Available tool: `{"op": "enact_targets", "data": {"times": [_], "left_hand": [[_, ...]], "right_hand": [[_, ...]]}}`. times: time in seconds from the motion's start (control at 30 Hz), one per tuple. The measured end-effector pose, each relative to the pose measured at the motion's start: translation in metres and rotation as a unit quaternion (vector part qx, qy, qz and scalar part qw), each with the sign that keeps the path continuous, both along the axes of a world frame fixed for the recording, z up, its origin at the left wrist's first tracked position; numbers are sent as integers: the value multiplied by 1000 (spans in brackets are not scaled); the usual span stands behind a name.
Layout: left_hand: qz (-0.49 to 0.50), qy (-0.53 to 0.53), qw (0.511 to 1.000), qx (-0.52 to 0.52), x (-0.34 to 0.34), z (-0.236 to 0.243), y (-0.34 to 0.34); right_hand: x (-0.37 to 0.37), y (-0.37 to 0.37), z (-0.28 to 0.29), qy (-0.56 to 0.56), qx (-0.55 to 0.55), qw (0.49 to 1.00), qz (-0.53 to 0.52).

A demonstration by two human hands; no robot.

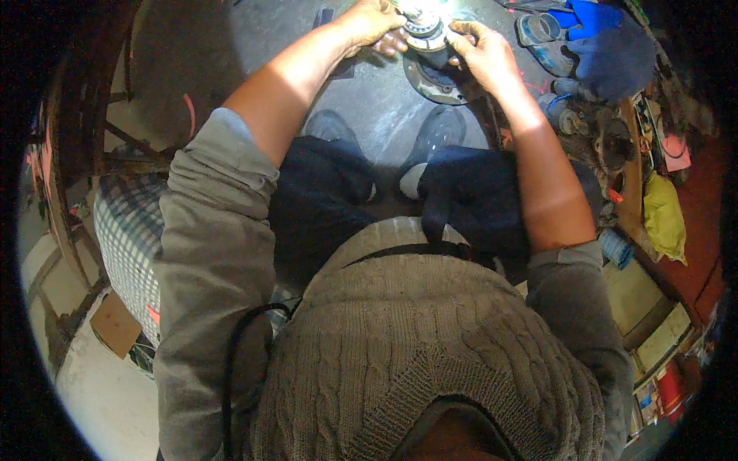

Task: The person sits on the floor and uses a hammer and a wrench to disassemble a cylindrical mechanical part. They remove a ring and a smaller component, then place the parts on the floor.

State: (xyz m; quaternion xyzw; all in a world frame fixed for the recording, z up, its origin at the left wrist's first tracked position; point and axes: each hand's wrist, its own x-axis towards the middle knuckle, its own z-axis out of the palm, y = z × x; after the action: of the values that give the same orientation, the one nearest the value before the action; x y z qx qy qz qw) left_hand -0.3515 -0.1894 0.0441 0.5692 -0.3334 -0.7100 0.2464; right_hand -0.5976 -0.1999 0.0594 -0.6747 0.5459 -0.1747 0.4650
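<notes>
A cylindrical metal machine part point(425, 40) with ringed, stepped sections stands at the top of the view, its upper end washed out by bright light. Below it, a round dark metal flange point(442, 94) lies near the floor; I cannot tell whether the two are joined. My left hand point(374, 29) grips the part from the left, with its fingers curled and partly in shadow. From the right, my right hand point(483, 52) pinches the part's rim between thumb and bent fingers.
My shoes point(438, 132) stand on the grey floor just below the flange. At right lie blue cloth point(588, 19), a tin can point(538, 29), several greasy metal parts point(613, 138) and a yellow bag point(663, 215). A checked cloth point(127, 238) hangs at left.
</notes>
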Motion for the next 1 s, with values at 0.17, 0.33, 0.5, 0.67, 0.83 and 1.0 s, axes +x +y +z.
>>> {"op": "enact_targets", "data": {"times": [0.17, 0.33, 0.5, 0.67, 0.83, 1.0], "left_hand": [[-37, -52, 998, -31, -8, -1, 3], [-6, -57, 995, -76, -12, -2, 1], [-21, -54, 995, -85, -11, -4, 1], [-45, -68, 994, -78, -10, -3, 8], [-88, -130, 981, -112, -8, -17, 12], [-116, -251, 865, -419, -7, -35, 11]], "right_hand": [[2, 2, 2, -13, -11, 1000, -8], [5, 3, 2, -1, -23, 1000, -4], [17, 1, 0, 15, -58, 998, -30], [25, -8, -8, 94, -91, 991, -33], [22, -13, -26, 126, -153, 980, -1], [20, -17, -42, 150, -161, 975, -7]]}}
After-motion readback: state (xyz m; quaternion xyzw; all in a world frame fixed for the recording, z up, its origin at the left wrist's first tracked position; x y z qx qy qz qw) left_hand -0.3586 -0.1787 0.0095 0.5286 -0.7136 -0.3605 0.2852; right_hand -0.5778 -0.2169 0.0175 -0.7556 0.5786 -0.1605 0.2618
